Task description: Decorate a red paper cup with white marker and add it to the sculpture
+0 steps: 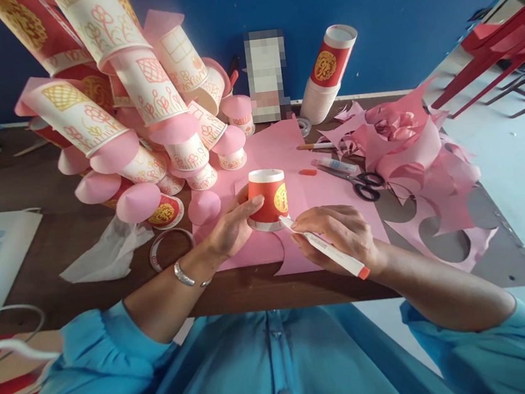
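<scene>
My left hand [234, 224] is closed around the left side of a red paper cup [262, 198], which has a gold emblem and white bands at both ends. In my right hand [338, 236] is a white marker [332, 252] with an orange end. Its tip meets the lower white band of the cup, or comes very close to it. Beneath the hands lie sheets of pink paper [267, 152]. A small orange cap [308, 172] rests on the paper to the right of the cup.
Stacked paper cups with pink cones and drawn flowers [150, 86] fill the left back. Black-handled scissors [366, 186], a glue tube [335, 165] and pink scraps [407, 136] lie right. A cup stack [327, 69] leans near the blue wall. A tape roll [159, 247] sits left.
</scene>
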`<state>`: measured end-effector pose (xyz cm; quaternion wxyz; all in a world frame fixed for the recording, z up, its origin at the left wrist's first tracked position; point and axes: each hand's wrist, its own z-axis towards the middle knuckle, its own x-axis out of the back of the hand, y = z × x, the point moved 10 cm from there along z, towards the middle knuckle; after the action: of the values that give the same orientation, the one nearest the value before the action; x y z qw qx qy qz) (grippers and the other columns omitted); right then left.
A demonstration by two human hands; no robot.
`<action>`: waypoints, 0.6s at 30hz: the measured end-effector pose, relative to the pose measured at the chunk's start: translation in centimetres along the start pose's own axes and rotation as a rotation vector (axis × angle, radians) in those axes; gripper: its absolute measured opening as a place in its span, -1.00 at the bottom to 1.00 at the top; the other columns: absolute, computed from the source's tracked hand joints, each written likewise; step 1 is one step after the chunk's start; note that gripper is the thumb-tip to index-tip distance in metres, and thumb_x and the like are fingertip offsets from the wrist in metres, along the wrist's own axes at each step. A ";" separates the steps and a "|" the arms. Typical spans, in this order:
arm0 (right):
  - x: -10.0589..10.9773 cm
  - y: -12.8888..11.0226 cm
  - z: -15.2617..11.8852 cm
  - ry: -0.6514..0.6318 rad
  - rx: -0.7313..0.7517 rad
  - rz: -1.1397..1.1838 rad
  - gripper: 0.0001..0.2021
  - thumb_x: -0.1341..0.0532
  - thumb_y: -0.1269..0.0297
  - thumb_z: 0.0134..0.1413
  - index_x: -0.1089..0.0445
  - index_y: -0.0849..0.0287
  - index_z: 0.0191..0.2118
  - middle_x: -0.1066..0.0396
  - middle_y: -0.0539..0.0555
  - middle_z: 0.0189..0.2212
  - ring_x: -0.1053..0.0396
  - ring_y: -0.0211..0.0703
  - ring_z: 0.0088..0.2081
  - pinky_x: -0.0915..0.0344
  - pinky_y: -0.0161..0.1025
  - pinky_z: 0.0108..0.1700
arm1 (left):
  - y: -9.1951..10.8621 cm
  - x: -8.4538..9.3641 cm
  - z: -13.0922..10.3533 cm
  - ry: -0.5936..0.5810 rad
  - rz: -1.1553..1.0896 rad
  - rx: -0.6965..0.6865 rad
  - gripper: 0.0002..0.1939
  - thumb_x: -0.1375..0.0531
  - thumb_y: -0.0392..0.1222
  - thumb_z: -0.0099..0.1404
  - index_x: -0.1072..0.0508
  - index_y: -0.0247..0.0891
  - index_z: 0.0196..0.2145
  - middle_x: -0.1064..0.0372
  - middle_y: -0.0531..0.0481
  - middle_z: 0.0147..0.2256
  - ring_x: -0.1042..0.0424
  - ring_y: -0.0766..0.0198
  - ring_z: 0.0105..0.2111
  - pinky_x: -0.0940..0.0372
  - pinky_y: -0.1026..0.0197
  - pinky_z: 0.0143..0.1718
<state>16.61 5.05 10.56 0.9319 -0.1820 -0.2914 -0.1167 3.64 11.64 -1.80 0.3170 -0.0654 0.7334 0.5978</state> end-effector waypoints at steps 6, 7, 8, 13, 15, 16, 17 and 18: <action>0.0 0.3 0.0 -0.002 -0.042 -0.028 -0.83 -0.30 0.50 0.31 -0.38 0.10 -0.10 -0.60 -0.04 -0.42 -0.62 -0.18 -0.44 -0.55 -0.30 -0.38 | 0.2 -0.2 0.0 -0.008 -0.002 -0.008 -0.31 -0.44 0.12 0.31 -0.45 -0.14 0.30 -0.65 -0.15 0.01 -0.59 -0.19 0.13 -0.46 -0.15 0.17; 0.0 0.3 0.0 -0.003 -0.044 -0.027 -0.83 -0.30 0.50 0.31 -0.38 0.10 -0.11 -0.59 -0.04 -0.43 -0.61 -0.18 -0.45 -0.54 -0.30 -0.39 | 0.2 -0.2 0.0 -0.006 -0.001 -0.009 -0.31 -0.44 0.12 0.31 -0.45 -0.14 0.30 -0.64 -0.15 0.01 -0.59 -0.18 0.12 -0.47 -0.14 0.16; 0.1 0.3 0.0 -0.003 -0.044 -0.027 -0.83 -0.30 0.50 0.30 -0.38 0.10 -0.12 -0.59 -0.04 -0.43 -0.61 -0.18 -0.45 -0.53 -0.31 -0.40 | 0.2 -0.2 0.0 -0.004 0.001 -0.008 -0.31 -0.44 0.12 0.31 -0.45 -0.14 0.30 -0.64 -0.14 0.01 -0.60 -0.16 0.11 -0.47 -0.13 0.15; 0.0 0.2 0.1 -0.009 -0.039 -0.035 -0.83 -0.30 0.52 0.30 -0.37 0.11 -0.13 -0.59 -0.02 -0.44 -0.61 -0.18 -0.45 -0.53 -0.31 -0.39 | 0.3 -0.1 0.0 0.012 0.007 -0.016 -0.32 -0.44 0.12 0.31 -0.47 -0.14 0.29 -0.65 -0.13 -0.02 -0.62 -0.10 0.05 -0.50 -0.07 0.10; 0.0 0.2 0.1 -0.012 -0.041 -0.040 -0.83 -0.29 0.51 0.30 -0.37 0.09 -0.14 -0.59 -0.04 -0.44 -0.61 -0.18 -0.46 -0.53 -0.31 -0.39 | 0.3 0.0 0.0 0.014 0.008 -0.013 -0.31 -0.45 0.13 0.30 -0.46 -0.15 0.30 -0.65 -0.13 -0.04 -0.62 -0.09 0.04 -0.50 -0.06 0.09; 0.0 0.2 0.1 -0.010 -0.043 -0.042 -0.83 -0.29 0.51 0.30 -0.37 0.09 -0.14 -0.59 -0.05 -0.44 -0.60 -0.19 -0.46 -0.53 -0.31 -0.40 | 0.3 0.0 -0.1 0.013 0.009 -0.009 -0.30 -0.45 0.14 0.30 -0.46 -0.15 0.30 -0.66 -0.13 -0.04 -0.62 -0.10 0.03 -0.50 -0.07 0.09; 0.1 0.2 0.1 -0.006 -0.044 -0.040 -0.83 -0.30 0.51 0.30 -0.37 0.09 -0.14 -0.59 -0.05 -0.44 -0.60 -0.18 -0.46 -0.53 -0.31 -0.40 | 0.3 -0.1 -0.1 0.012 0.010 -0.006 -0.29 -0.44 0.14 0.30 -0.46 -0.15 0.30 -0.66 -0.13 -0.04 -0.62 -0.10 0.03 -0.50 -0.08 0.09; 0.1 0.2 0.1 -0.002 -0.041 -0.033 -0.83 -0.30 0.52 0.29 -0.38 0.09 -0.13 -0.59 -0.05 -0.44 -0.61 -0.18 -0.46 -0.53 -0.30 -0.40 | 0.3 -0.1 -0.1 0.009 0.011 -0.004 -0.29 -0.44 0.14 0.31 -0.45 -0.15 0.31 -0.65 -0.14 -0.03 -0.62 -0.11 0.04 -0.49 -0.09 0.10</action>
<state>16.74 5.22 10.63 0.9256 -0.1963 -0.2929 -0.1379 3.54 11.63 -1.50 0.3102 -0.0646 0.7339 0.6009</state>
